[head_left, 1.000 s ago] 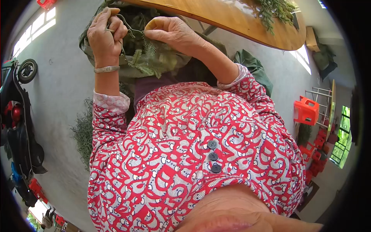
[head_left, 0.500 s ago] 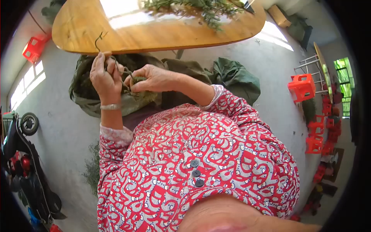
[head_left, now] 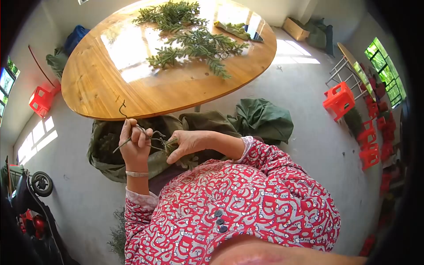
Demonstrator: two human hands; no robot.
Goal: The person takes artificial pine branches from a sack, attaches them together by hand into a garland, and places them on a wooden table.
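Note:
My left hand [head_left: 134, 148], with a pale bracelet at the wrist, pinches a thin, bent green stem [head_left: 123, 108] whose forked tip rises past the table edge. Close on its right, my right hand [head_left: 189, 142] has its thumb and fingers closed on a leafy green sprig [head_left: 168, 146]. Thin stem pieces run between the two hands; whether they belong to one branch I cannot tell. Both hands are over an open olive sack [head_left: 104, 167] with dark greenery inside, just short of the wooden table [head_left: 88, 95].
Leafy branches [head_left: 198, 46] lie on the table, with another bunch [head_left: 174, 17] behind. A dark green cloth bundle [head_left: 265, 120] rests on the floor. Red stools [head_left: 339, 100] stand to the right, one red stool [head_left: 41, 100] at left. A motorbike [head_left: 35, 207] is at lower left.
The view has tilted up, showing more of the table and its branches. Both hands appear lower and further right in view. More of the sprig shows beside my right thumb.

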